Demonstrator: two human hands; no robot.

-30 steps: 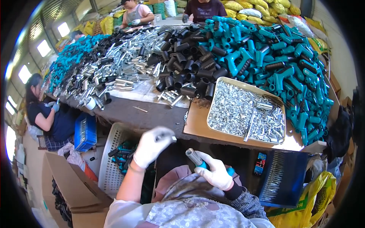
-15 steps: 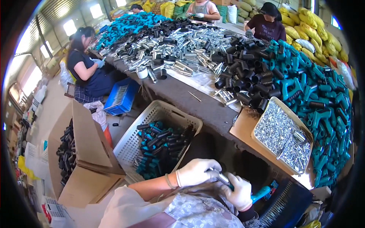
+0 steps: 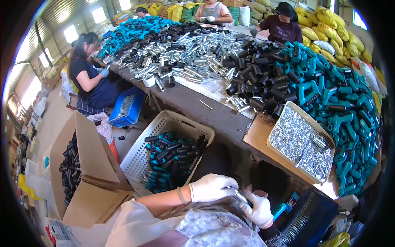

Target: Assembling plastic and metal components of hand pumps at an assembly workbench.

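Observation:
In white gloves, my hands meet low in the middle, in front of my apron. Pinched between the fingers of my left hand [image 3: 213,188] is a short shiny metal tube [image 3: 240,197]. My right hand [image 3: 258,210] is closed round the tube's other end, where a dark end shows; the fingers hide much of it. Beside my right wrist a teal handle [image 3: 279,210] sticks out, apparently apart from the hand. Close by on the left stands a cream perforated basket [image 3: 133,158] holding teal and black handle parts [image 3: 173,154].
On the long table [image 3: 181,99] lie heaps of metal tubes [image 3: 193,57], black sleeves [image 3: 263,78] and teal handles [image 3: 349,111]. A tray [image 3: 294,131] of small metal parts sits at its near edge. A cardboard box [image 3: 96,152] and blue crate [image 3: 127,109] stand left. Several people work around the table.
The view has shifted slightly. My hands stay together on the tube, with the right fingers a little differently placed. The person at far right has reached their hand outward.

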